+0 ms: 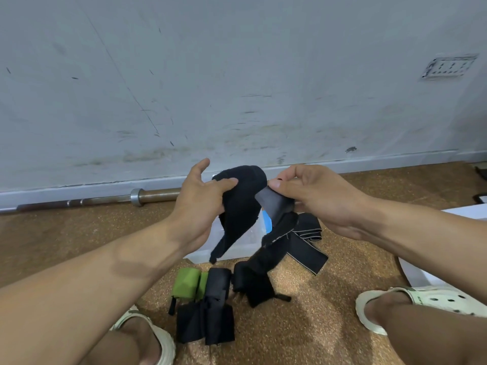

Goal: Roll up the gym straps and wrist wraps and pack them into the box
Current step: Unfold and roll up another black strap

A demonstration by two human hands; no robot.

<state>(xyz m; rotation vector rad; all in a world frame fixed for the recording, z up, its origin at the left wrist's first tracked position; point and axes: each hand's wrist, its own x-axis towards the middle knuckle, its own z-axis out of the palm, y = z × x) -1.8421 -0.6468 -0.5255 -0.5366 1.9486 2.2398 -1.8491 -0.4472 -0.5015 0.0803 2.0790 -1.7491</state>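
My left hand (pixel 200 204) grips a black wrist wrap (pixel 241 204) held up in front of me, thumb pressed on its upper part. My right hand (pixel 313 196) pinches the wrap's grey end (pixel 271 204); the rest hangs down to the floor (pixel 266 259). Behind it stands a clear plastic box (pixel 237 246), partly hidden, with something blue inside. On the floor lie a black strap with pale edging (pixel 308 248), a green strap (pixel 187 283) and more black wraps (pixel 210 314).
A barbell (pixel 137 197) lies along the base of the grey wall. The floor is brown cork-like matting. My feet in pale clogs (pixel 421 301) sit at both sides. A white lid or sheet (pixel 413 275) lies at the right.
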